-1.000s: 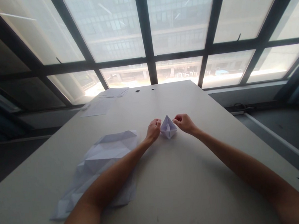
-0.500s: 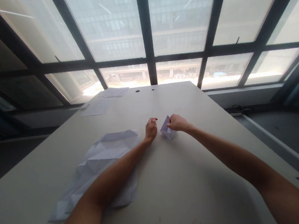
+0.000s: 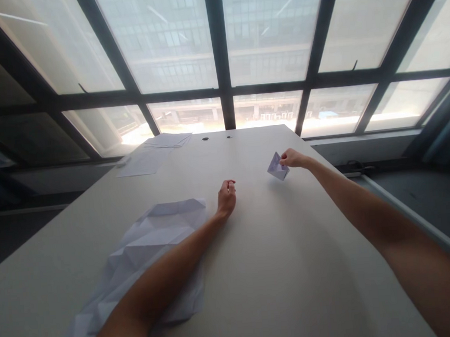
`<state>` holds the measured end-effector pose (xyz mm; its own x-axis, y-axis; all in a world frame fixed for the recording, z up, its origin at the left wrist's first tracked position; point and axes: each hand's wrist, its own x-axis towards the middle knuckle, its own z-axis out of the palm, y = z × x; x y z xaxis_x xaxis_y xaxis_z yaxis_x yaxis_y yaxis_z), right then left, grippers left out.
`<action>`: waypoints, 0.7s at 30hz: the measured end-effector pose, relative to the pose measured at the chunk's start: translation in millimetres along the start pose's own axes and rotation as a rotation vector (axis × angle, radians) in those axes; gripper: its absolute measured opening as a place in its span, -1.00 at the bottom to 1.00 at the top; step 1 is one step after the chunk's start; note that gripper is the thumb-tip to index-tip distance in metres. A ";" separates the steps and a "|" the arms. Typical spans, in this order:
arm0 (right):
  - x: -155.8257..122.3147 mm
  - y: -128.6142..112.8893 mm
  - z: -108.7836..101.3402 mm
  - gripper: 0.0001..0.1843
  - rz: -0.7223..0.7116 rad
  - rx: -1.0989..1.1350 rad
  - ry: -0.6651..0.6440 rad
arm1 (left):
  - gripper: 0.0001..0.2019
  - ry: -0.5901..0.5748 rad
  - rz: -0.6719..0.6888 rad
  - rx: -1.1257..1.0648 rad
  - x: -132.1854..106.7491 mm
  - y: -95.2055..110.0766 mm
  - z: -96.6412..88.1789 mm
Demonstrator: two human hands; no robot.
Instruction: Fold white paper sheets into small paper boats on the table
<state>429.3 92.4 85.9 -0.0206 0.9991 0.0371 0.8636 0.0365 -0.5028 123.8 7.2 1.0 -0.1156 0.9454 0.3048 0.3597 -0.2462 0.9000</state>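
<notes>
You are in what looks like an office or meeting room: a wall of tall, dark-framed windows point(image 3: 168, 43) fills twelve o'clock, facing another glazed building. A long pale table point(image 3: 278, 247) stretches ahead, with cable grommets point(image 3: 205, 138) near its far edge and loose paper sheets point(image 3: 167, 140) at eleven o'clock.

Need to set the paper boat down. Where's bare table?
Bare tabletop between the left hand and right forearm, below the paper boat in the right hand; more beyond both hands toward the far edge. Crowded: left side, where the creased paper sheet lies under the left forearm, and the far-left papers.
</notes>
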 end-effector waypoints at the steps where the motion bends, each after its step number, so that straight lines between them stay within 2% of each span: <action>1: 5.9 7.9 -3.2 -0.86 0.012 -0.013 0.001 | -0.74 0.002 -0.001 0.001 -0.1 -0.6 -0.2; 7: 31.2 35.0 -8.1 -0.83 0.079 -0.098 -0.013 | -0.74 -0.001 -0.017 0.001 -1.5 -2.5 -1.2; 14: 44.0 36.2 -6.8 -0.91 0.143 -0.179 -0.053 | -0.74 0.019 -0.016 0.010 -4.1 2.5 -3.1; 21: 41.4 35.9 -27.5 -0.82 0.173 -0.207 0.027 | -0.74 0.030 0.012 0.002 -3.6 1.7 -3.5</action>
<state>473.4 134.5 93.2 0.1474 0.9890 -0.0101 0.9377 -0.1430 -0.3168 121.7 2.6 2.6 -0.1390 0.9355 0.3247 0.3627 -0.2570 0.8957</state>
